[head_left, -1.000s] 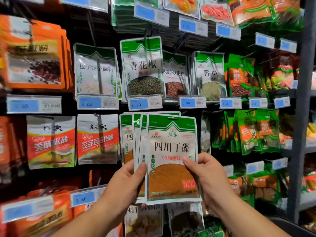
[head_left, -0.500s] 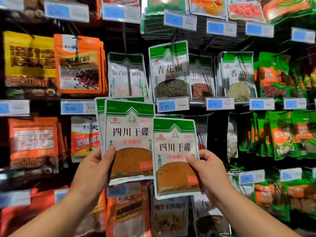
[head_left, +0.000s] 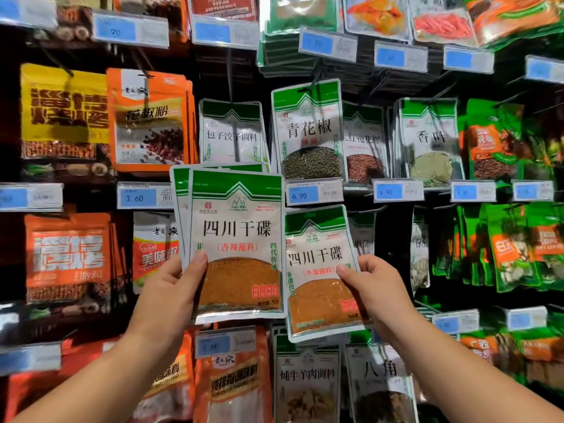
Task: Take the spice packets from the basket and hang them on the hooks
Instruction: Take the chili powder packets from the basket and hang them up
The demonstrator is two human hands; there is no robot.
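I hold two lots up before the rack point(head_left: 393, 254). My left hand point(head_left: 166, 290) holds a stack point(head_left: 236, 227), thumb on its front. My right hand point(head_left: 380, 285) holds one packet point(head_left: 317, 264) just right of the stack and a little lower, and their edges meet. Behind them, hanging goods fill the rack in rows. The 3.60 tag point(head_left: 145, 196) sits just left of the stack, and the 6.90 tag point(head_left: 314, 193) just right of it, above the packet. A peppercorn pack point(head_left: 308, 132) hangs above the 6.90 tag. Below the stack sits another tag point(head_left: 225, 343), and below the packet hang two packs side by side point(head_left: 308, 383).
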